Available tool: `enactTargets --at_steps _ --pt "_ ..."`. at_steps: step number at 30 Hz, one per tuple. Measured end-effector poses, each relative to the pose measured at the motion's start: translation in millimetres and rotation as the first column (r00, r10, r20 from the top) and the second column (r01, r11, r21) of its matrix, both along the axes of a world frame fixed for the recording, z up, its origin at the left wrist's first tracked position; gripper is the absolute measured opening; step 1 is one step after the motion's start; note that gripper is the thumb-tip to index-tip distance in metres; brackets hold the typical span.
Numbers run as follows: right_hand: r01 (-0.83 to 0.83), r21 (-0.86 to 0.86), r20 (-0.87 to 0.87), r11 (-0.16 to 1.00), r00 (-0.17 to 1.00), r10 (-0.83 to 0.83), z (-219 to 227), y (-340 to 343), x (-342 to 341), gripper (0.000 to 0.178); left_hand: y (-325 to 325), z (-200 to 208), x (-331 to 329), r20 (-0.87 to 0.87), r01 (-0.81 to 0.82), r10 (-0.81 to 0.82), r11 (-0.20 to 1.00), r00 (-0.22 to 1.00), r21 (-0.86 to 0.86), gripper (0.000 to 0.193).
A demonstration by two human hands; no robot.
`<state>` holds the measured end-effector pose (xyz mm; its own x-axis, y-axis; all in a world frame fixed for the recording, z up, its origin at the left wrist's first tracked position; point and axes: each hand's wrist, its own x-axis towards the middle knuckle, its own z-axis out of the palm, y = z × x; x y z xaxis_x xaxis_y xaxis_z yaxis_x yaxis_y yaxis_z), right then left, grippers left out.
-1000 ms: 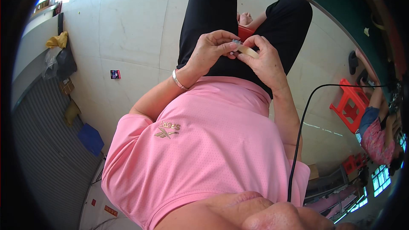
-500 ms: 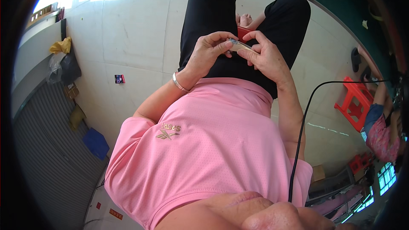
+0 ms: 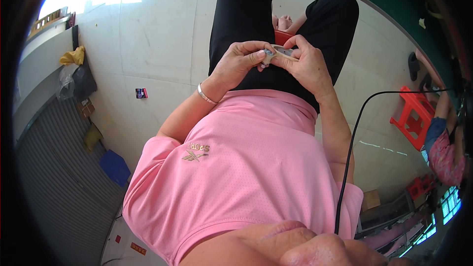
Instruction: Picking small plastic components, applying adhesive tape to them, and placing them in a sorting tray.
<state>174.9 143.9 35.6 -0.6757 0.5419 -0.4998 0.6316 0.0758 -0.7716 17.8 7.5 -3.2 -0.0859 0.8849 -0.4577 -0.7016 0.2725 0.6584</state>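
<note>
Above my lap, both hands meet at a small pale beige piece [image 3: 279, 48] that looks like a curved, hollow shell with a grey inner side. My right hand [image 3: 311, 69] pinches its right end between thumb and fingers. A small bluish-grey part [image 3: 269, 53] shows at the left end, where the thumb and index finger of my left hand [image 3: 239, 64] press on it. Fingers cover much of both parts, and their exact kind does not show. Beyond my hands, a red object [image 3: 283, 37] stands between my legs, partly hidden.
A green-topped table edge [image 3: 382, 0] curves across the upper right. A black cable [image 3: 351, 150] runs past my right arm. To the right are a red plastic stool [image 3: 413, 118] and another person [image 3: 446, 157]. A blue container [image 3: 115, 167] stands by the grey shutter [image 3: 64, 177].
The beige piece has turned from a narrow edge to show its grey inner side. My fingers have shifted slightly around it, and the bluish-grey part is tilted differently.
</note>
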Motion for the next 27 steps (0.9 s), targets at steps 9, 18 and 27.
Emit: enactTargets --at_steps 9,18,27 --pt "0.044 -0.095 -0.060 0.994 0.997 -0.050 10 4 -1 0.069 4 9 -10 0.038 0.042 -0.047 0.992 0.998 0.121 0.028" --pt "0.035 0.012 -0.017 0.999 0.999 -0.035 14 -2 -2 0.100 -2 13 -2 0.094 0.006 -0.008 1.000 0.996 0.020 0.023" --pt "-0.026 0.150 -0.072 0.988 0.997 0.037 20 -8 -1 0.074 -1 8 8 -0.069 -0.051 0.058 0.995 0.996 0.088 0.034"
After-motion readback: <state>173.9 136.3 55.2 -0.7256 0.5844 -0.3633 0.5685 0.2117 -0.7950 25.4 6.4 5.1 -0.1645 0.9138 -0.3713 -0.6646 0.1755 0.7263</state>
